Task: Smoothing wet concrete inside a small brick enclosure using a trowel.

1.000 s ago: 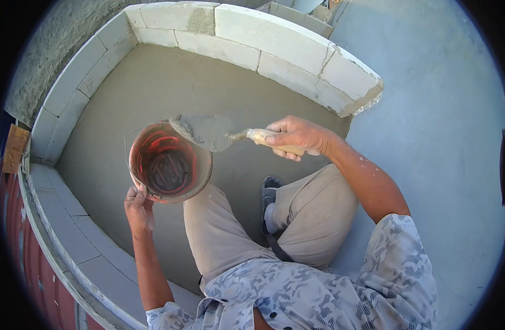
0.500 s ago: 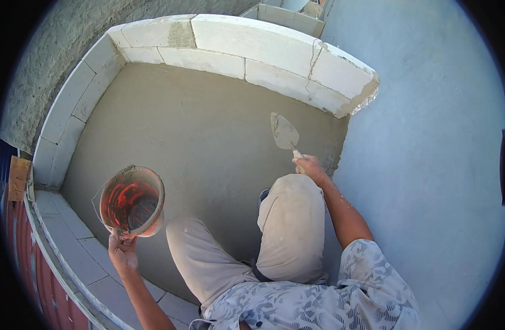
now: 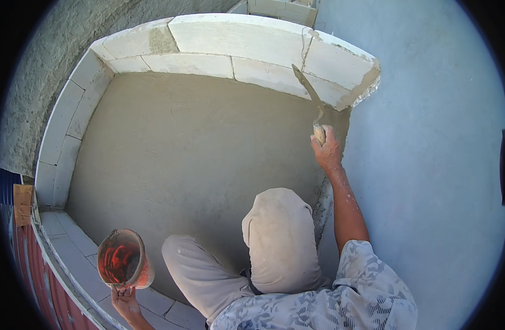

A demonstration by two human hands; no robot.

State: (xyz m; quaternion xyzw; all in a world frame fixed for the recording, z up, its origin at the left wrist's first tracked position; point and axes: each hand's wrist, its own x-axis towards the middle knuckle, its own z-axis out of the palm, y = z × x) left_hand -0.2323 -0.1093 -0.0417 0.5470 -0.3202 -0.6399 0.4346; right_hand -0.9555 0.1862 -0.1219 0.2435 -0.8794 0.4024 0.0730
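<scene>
My left hand (image 3: 124, 301) grips the lower side of a mortar-smeared bucket (image 3: 120, 258) with an orange-red inside, at the lower left above the block ledge. My right hand (image 3: 327, 148) is closed on the wooden handle of a trowel (image 3: 310, 88), reaching out toward the far block wall. The trowel's grey blade is seen nearly edge-on, in front of the white blocks (image 3: 269, 38) near the wall's right end; whether it touches them I cannot tell. My bent knees (image 3: 277, 236) are over the grey mortared floor (image 3: 175, 137) inside the curved enclosure.
A smooth pale blue-grey surface (image 3: 423, 143) runs along the right. A rough concrete wall (image 3: 38, 99) stands at the upper left, with red corrugated sheeting (image 3: 35, 275) and a brown board (image 3: 22, 203) below it. Another small block structure (image 3: 280, 11) is beyond the far wall.
My right hand and trowel have moved from over the bucket to forward right, up by the far wall. My left hand has brought the bucket down and left, toward me.
</scene>
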